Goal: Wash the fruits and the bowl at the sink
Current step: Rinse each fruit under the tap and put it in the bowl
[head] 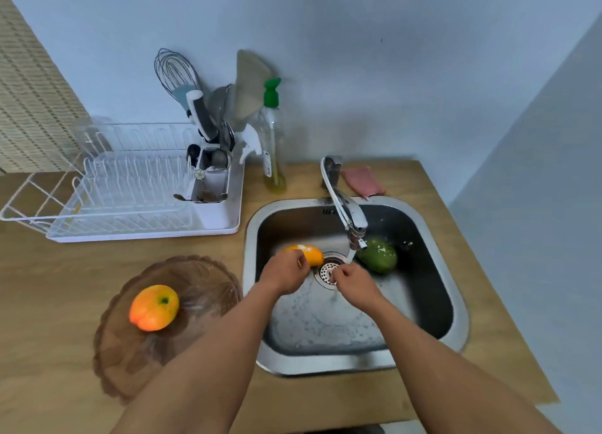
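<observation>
Fingers of left hand (286,272) clamped on orange fruit (308,253) in sink (456,290); long axis runs 10-to-4. Right hand (353,282) fingers curled, empty, under water. Green fruit (378,255) at 1 o'clock, right hand nearer. Bowl (130,362) on table, holding another fruit (154,307).

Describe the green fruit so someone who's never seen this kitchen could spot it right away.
Find the steel sink set into the wooden counter, then the faucet reaching over it. The green fruit lies on the sink floor just right of the spout, untouched. It is the only green fruit: the two others are orange, one in the left hand, one in the glass bowl.
</observation>
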`<state>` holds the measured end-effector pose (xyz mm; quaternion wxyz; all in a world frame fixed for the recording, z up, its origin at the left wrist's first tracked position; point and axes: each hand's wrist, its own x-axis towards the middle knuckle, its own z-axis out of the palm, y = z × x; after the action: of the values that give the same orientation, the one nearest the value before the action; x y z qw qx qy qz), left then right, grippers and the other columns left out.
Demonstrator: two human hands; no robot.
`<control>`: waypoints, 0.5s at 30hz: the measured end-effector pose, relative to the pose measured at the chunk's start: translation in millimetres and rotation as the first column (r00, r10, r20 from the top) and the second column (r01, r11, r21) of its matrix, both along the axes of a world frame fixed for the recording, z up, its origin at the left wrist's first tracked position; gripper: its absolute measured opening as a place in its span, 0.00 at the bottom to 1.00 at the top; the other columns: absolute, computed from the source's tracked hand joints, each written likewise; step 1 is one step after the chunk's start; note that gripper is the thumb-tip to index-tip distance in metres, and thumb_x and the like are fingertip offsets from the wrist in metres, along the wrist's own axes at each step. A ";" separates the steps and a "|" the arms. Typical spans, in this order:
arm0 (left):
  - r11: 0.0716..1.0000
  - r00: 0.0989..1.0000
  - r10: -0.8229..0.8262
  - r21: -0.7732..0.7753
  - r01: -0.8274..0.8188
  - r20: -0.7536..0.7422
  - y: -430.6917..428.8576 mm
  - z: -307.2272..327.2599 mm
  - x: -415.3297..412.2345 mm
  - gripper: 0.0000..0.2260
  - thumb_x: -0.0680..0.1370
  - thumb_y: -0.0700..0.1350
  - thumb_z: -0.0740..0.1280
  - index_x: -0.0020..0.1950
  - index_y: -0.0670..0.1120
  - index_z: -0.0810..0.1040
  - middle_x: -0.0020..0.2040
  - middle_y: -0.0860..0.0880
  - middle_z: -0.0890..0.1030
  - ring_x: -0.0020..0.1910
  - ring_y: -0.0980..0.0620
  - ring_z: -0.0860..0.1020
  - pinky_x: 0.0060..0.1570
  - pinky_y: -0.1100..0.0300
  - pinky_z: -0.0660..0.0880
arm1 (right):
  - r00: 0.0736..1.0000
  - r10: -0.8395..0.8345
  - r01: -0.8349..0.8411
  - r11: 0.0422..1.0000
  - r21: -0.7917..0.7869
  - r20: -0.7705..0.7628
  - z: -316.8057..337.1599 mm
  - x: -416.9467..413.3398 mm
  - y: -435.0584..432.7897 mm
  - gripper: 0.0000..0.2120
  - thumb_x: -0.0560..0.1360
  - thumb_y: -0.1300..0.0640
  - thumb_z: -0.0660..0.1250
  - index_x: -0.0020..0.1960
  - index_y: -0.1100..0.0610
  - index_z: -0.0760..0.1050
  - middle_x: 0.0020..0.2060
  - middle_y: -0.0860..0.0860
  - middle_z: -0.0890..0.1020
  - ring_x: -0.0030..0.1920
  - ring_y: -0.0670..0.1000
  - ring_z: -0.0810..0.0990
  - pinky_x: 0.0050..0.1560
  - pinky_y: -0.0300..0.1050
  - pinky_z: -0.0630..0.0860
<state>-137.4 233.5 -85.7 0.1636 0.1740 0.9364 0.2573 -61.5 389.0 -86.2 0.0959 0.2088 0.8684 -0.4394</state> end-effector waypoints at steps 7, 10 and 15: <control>0.999 0.992 -0.008 -0.030 0.012 0.126 49.4 -27.2 0.6 0.09 0.77 0.48 0.60 0.41 0.47 0.76 0.45 0.41 0.83 0.43 0.39 0.79 0.40 0.52 0.75 | 0.993 -0.085 0.090 0.994 -0.056 0.087 -20.8 8.0 55.9 0.13 0.77 0.57 0.58 0.40 0.57 0.79 0.31 0.48 0.76 0.31 0.47 0.71 0.33 0.41 0.66; 0.999 0.985 0.017 -0.036 -0.011 0.172 67.0 -34.5 2.9 0.09 0.77 0.48 0.61 0.44 0.45 0.77 0.45 0.41 0.83 0.45 0.38 0.79 0.40 0.53 0.74 | 0.991 -0.088 0.095 0.993 -0.066 0.098 -25.7 3.3 70.6 0.13 0.78 0.58 0.58 0.41 0.58 0.80 0.30 0.47 0.76 0.32 0.47 0.72 0.33 0.41 0.67; 0.998 0.965 0.055 -0.021 -0.052 0.257 83.4 -57.0 1.4 0.10 0.78 0.47 0.61 0.43 0.44 0.77 0.45 0.41 0.84 0.45 0.40 0.80 0.39 0.55 0.71 | 0.984 -0.155 0.148 0.985 0.083 0.086 -41.6 -6.2 99.3 0.10 0.79 0.53 0.61 0.55 0.57 0.77 0.51 0.54 0.81 0.48 0.54 0.78 0.47 0.45 0.73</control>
<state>-136.1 316.9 -142.7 0.2780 0.1127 0.9133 0.2754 -67.7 488.3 -127.8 0.0939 0.2980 0.8608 -0.4018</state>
